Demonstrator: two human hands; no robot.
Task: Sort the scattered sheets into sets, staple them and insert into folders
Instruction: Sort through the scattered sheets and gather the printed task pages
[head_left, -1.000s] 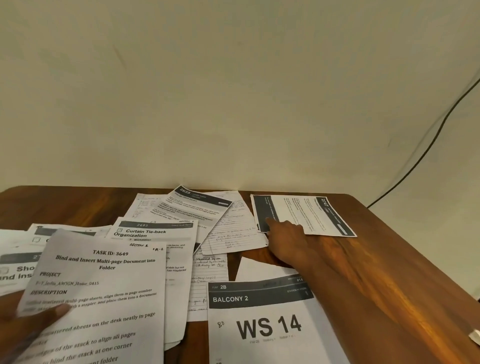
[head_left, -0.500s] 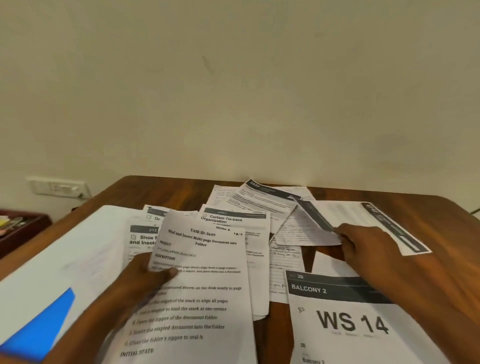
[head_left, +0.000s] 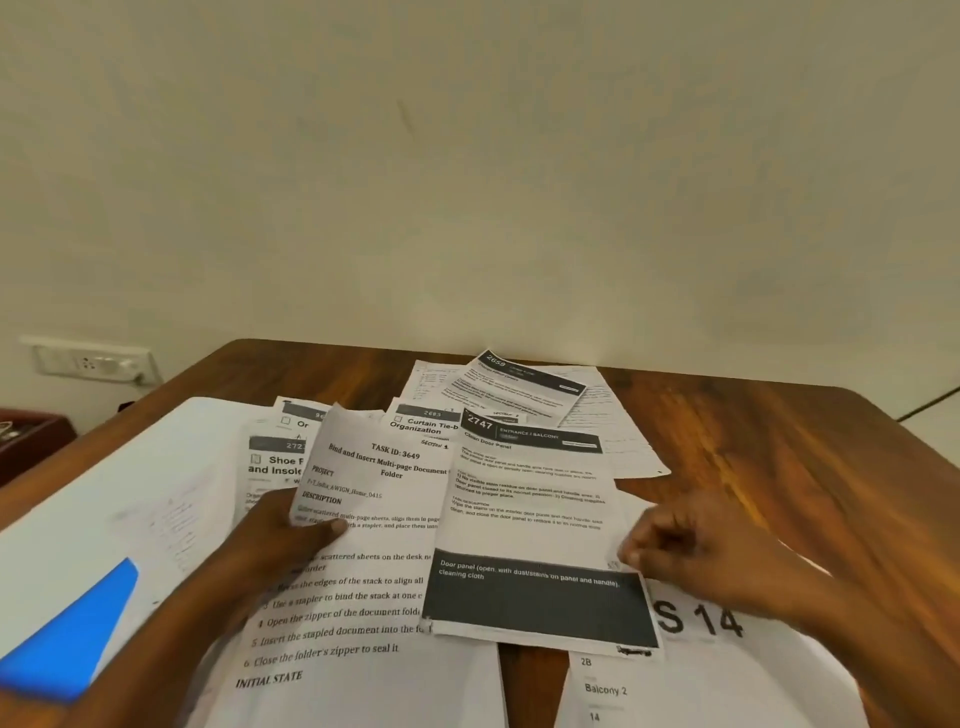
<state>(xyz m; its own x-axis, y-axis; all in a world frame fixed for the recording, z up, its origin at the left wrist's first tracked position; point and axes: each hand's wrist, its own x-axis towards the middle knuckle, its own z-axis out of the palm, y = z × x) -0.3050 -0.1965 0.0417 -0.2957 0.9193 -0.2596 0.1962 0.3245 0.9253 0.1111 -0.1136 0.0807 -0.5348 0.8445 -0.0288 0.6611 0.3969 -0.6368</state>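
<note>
Presently, right hand (head_left: 691, 551) pinching right edge of sheet headed "2747" (head_left: 530, 519), grip clamped on the paper just above its dark lower block. Sheet lifted slightly, tilted, overlapping what lies leftward of the grip. Left hand (head_left: 291, 535) holding the "TASK ID: 3649" sheet (head_left: 374, 582) by its left edge, thumb on the printed face, fingers hidden beneath; grip closed on that page. Between the two grips: the 2747 sheet covering the right margin of the task sheet. Beyond the left grip, toward the wall: "Shoe" sheet (head_left: 270, 465) and "Curtain Tie-back Organization" sheet (head_left: 423, 423), both partly buried. Farther still: "2659" sheet (head_left: 519, 384) askew over handwritten pages (head_left: 613, 426). Under and nearside of the right grip: large "WS 14" sheet (head_left: 701, 670), flat on the bench (head_left: 779, 457). Outward from the left grip: white folder with a blue patch (head_left: 104, 545), lying flat. Far left, past the bench edge: wall socket (head_left: 93, 361) and a dark red tray (head_left: 26, 436), contents unclear.
</note>
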